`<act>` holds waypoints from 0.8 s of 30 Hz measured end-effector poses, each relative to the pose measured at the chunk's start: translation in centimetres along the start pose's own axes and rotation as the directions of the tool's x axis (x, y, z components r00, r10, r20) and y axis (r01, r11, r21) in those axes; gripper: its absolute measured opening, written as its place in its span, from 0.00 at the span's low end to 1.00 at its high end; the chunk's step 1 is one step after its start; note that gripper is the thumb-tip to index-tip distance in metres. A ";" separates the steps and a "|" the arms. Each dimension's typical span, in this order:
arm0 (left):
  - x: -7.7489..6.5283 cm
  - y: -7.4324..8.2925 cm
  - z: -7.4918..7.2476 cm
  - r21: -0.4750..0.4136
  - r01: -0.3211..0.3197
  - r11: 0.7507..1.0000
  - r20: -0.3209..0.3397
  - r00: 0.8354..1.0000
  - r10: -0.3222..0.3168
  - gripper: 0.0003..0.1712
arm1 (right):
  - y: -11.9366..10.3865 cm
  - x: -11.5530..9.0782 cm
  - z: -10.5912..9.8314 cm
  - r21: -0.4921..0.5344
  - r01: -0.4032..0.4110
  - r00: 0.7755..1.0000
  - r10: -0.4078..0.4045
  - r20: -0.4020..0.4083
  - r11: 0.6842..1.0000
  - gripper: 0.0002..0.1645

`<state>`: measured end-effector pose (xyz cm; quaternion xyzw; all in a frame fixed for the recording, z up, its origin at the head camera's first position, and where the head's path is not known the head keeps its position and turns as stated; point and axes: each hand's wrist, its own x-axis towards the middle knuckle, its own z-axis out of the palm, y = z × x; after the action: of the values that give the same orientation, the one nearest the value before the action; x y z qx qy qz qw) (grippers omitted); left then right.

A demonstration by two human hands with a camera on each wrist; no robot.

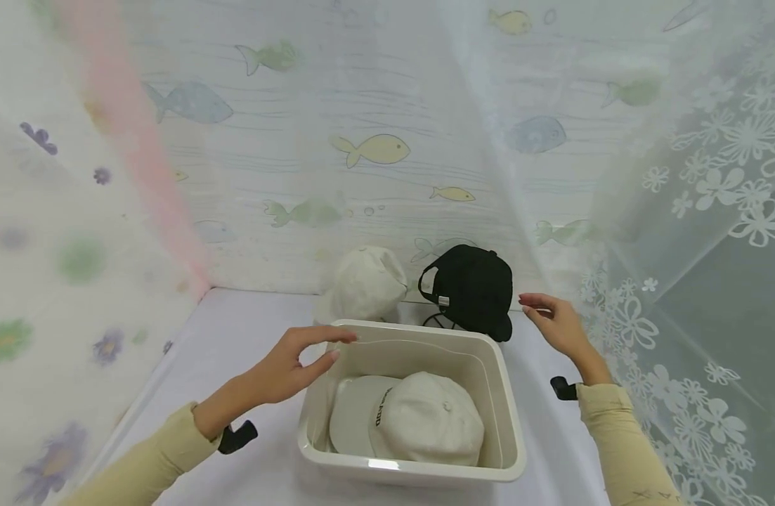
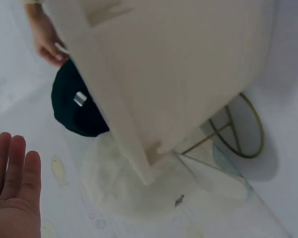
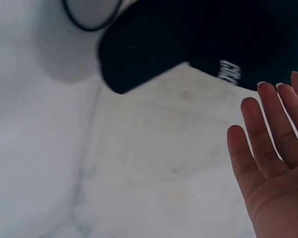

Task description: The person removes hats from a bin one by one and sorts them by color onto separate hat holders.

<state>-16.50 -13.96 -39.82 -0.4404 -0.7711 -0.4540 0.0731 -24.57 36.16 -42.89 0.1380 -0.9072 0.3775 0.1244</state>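
Note:
A cream plastic bin [image 1: 419, 469] stands on the table with a white cap [image 1: 434, 414] inside, brim to the left and dark lettering at its front. My left hand [image 1: 292, 365] hovers by the bin's back left corner, fingers extended and holding nothing. Behind the bin, a black cap [image 1: 469, 288] sits raised on a wire stand, its back strap toward the left. My right hand [image 1: 558, 327] is just right of that cap, fingers loosely extended; in the right wrist view the fingertips [image 3: 264, 91] come close to it, and contact is unclear.
Another white cap [image 1: 365, 284] sits behind the bin, left of the black one. Below it, a gold wire stand [image 2: 258, 129] shows in the left wrist view. White cloth covers the table [image 1: 235, 337]. Fish-printed sheeting [image 1: 362, 176] hangs at the back, flowered sheer curtains at the sides.

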 end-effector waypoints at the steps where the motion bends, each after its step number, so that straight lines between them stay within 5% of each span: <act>1: 0.8 0.2 0.1 -0.075 0.042 0.996 -0.009 0.999 -0.043 0.19 | 0.5 -0.3 0.3 0.011 -0.010 1.000 0.010 -0.004 1.000 0.19; 4: 3.3 0.4 0.4 -0.283 0.183 0.941 0.017 0.982 -0.186 0.18 | 2.0 -1.0 1.4 0.025 -0.039 0.999 0.040 -0.018 0.999 0.18; 8: 6.8 0.0 0.9 -0.497 0.348 0.795 0.149 0.937 -0.317 0.22 | 3.9 -1.8 2.8 0.031 -0.103 0.994 0.104 -0.032 0.994 0.18; 11: 9.3 -0.7 1.8 -0.557 0.471 0.684 0.267 0.881 -0.390 0.24 | 5.0 -2.1 3.8 0.083 -0.201 0.979 0.203 -0.013 0.976 0.20; 14: 11.6 -1.8 3.0 -0.570 0.559 0.602 0.324 0.826 -0.460 0.23 | 5.8 -2.2 4.6 0.157 -0.313 0.949 0.313 0.031 0.937 0.24; 19: 14.8 -3.5 4.9 -0.606 0.622 0.496 0.289 0.753 -0.591 0.23 | 6.6 -1.9 5.3 0.298 -0.450 0.893 0.427 0.143 0.842 0.32; 24: 17.1 -4.9 6.2 -0.682 0.602 0.415 0.214 0.706 -0.675 0.26 | 6.8 -1.3 5.4 0.429 -0.511 0.859 0.449 0.244 0.744 0.37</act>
<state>-28.66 0.27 -37.79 -0.0835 -0.6368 -0.7265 -0.2446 -26.32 37.09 -51.38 -0.0509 -0.7951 0.5999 -0.0723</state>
